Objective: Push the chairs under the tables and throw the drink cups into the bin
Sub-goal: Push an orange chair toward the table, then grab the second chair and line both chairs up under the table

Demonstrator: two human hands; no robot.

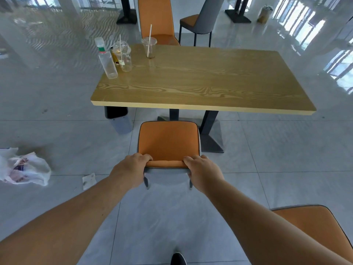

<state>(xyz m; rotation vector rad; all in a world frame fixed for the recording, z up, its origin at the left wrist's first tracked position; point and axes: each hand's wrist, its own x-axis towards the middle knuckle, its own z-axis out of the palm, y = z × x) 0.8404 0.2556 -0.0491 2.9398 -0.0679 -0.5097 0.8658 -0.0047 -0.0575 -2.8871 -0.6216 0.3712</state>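
An orange chair (pixel 168 140) with a grey back stands just short of the wooden table (pixel 200 81), its seat outside the table's near edge. My left hand (pixel 131 169) and my right hand (pixel 202 170) both grip the top of its backrest. On the table's far left stand a domed clear cup (pixel 123 56) with a straw and a second clear cup (pixel 150 47) with a straw. A grey bin (pixel 118 119) sits on the floor under the table's left corner.
A clear plastic bottle (pixel 107 60) stands by the cups. Another orange chair (pixel 155 18) is at the table's far side, a grey one (pixel 202 18) behind it, a third (pixel 315 226) at my right. A white plastic bag (pixel 23 167) and paper scrap (pixel 88 180) lie left.
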